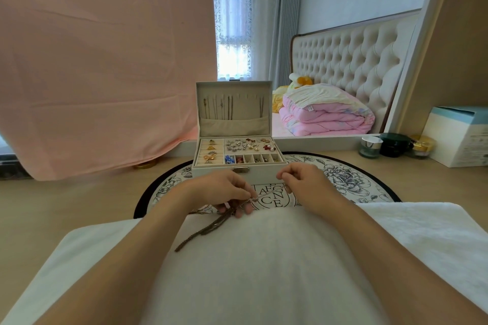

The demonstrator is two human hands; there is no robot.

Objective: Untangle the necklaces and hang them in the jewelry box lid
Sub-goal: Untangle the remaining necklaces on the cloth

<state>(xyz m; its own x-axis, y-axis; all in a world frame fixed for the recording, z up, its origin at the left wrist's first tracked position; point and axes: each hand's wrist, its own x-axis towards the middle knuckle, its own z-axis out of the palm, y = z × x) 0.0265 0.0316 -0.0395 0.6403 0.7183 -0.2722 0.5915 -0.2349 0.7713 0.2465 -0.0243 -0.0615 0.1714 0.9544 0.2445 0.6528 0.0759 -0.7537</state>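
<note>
A white jewelry box (237, 170) stands open on a round patterned mat. Its upright lid (234, 105) has several thin necklaces hanging inside above a fabric pocket. Just in front of the box, my left hand (224, 190) pinches a thin silver chain (266, 196) that runs taut to my right hand (303, 179), which pinches its other end. A bundle of dark, tangled necklaces (208, 227) trails down from under my left fingers onto a white towel (264, 258).
The box tray holds rings, earrings and small charms in compartments. Three cosmetic jars (396, 145) and a white and blue carton (459, 134) stand at the right. A pink cloth (100, 74) hangs at the left. A mirror behind shows a bed.
</note>
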